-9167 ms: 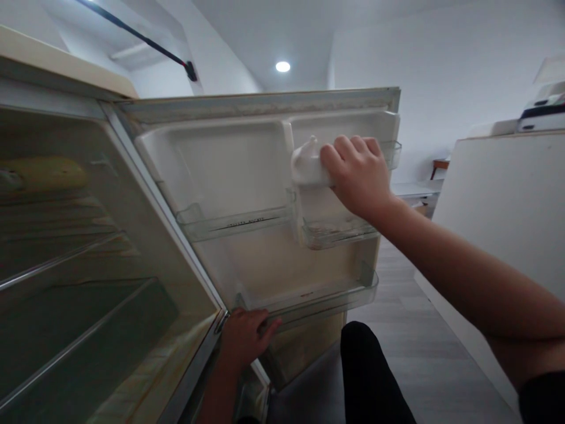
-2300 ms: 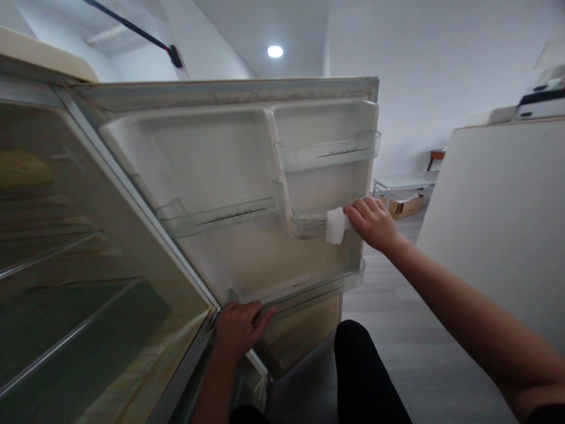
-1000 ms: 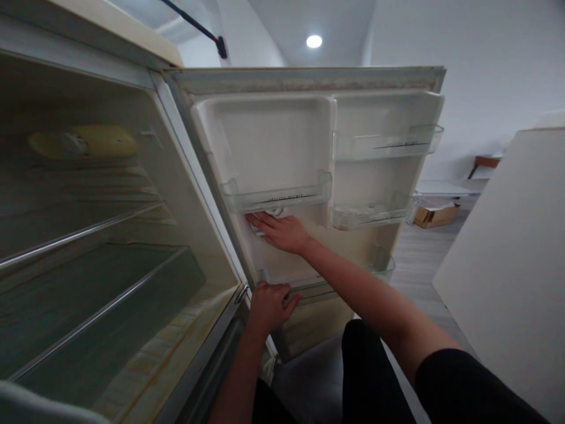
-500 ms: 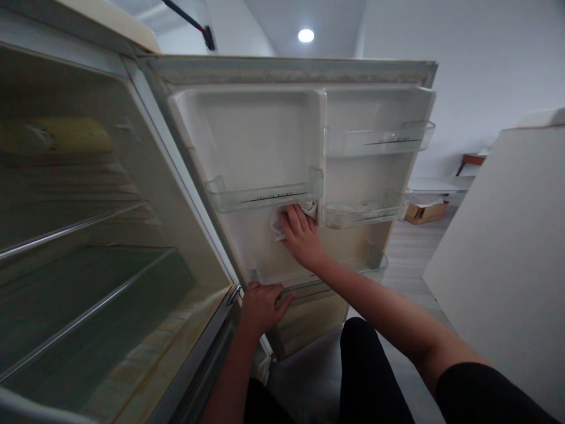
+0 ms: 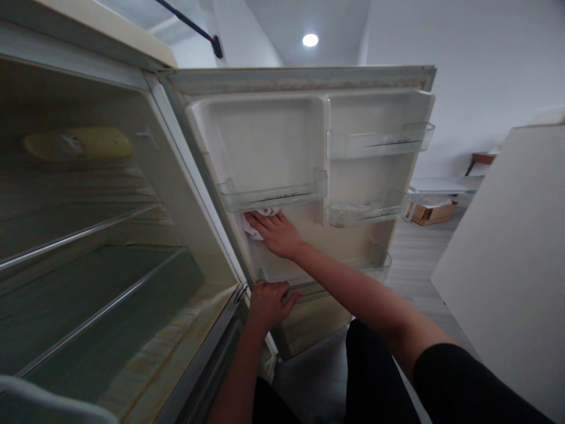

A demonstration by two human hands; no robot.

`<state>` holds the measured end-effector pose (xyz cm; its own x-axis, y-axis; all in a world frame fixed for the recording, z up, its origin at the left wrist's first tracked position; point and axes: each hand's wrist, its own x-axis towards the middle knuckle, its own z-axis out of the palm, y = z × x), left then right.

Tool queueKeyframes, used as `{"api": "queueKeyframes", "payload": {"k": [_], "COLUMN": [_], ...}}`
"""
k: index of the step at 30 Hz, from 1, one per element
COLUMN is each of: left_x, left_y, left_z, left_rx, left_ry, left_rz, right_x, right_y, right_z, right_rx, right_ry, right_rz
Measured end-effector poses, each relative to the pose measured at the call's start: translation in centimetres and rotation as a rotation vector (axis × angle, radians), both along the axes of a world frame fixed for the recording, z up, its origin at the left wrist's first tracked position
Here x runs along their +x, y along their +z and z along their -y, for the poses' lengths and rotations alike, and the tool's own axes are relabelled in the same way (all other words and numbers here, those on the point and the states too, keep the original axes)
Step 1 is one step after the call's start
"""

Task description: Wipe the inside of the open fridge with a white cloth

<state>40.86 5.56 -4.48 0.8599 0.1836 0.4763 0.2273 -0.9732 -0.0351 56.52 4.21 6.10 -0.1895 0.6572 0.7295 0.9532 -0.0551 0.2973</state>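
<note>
A white cloth (image 5: 253,228) lies bunched under the fingers of my right hand (image 5: 280,235), which presses it flat against the inner panel of the open refrigerator door (image 5: 265,135). It sits just below a clear door shelf (image 5: 273,197), near the hinge side; part of the cloth is hidden by my hand. My left hand (image 5: 270,305) is curled over the hinge-side end of the lower clear shelf (image 5: 315,290), thumb along its front.
The refrigerator interior, left, has glass shelves (image 5: 145,288) with metal edges and a yellow cylindrical thing (image 5: 99,143) near the top. More clear bins (image 5: 375,144) line the door's right part. A white panel (image 5: 507,235) stands at right, with a cardboard box (image 5: 435,212) behind.
My right hand has slid the cloth left across the door panel, toward the hinge side. My left hand keeps its place on the lower shelf. The view has shifted slightly.
</note>
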Motion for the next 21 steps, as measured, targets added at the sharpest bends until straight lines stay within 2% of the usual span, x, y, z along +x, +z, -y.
{"api": "queueKeyframes", "payload": {"k": [4,8,13,17,19,21], "left_x": [-0.3,-0.7,-0.9,-0.8,-0.7,-0.7], "left_y": [-0.1,0.0,-0.1,-0.1,-0.2,-0.2], "left_z": [-0.2,-0.3,-0.4,-0.5,-0.5,-0.5], "left_rx": [0.007,0.005,0.009,0.002,0.003,0.011], "left_ry": [-0.005,-0.019,-0.043,-0.041,-0.043,-0.044], "left_rz": [-0.016,-0.015,0.009,0.016,0.023,0.028], "right_x": [-0.8,0.1,1.2,0.7,0.5,0.4], "right_y": [0.7,1.0,0.4,-0.4,-0.6,-0.5], "right_z": [0.5,3.1,6.4,6.6,5.8,4.7], "right_rx": [0.025,-0.027,0.035,0.072,-0.014,-0.15], "right_ry": [0.051,0.053,-0.146,-0.252,-0.161,0.017], "right_rz": [-0.006,0.026,-0.129,-0.209,-0.132,-0.001]}}
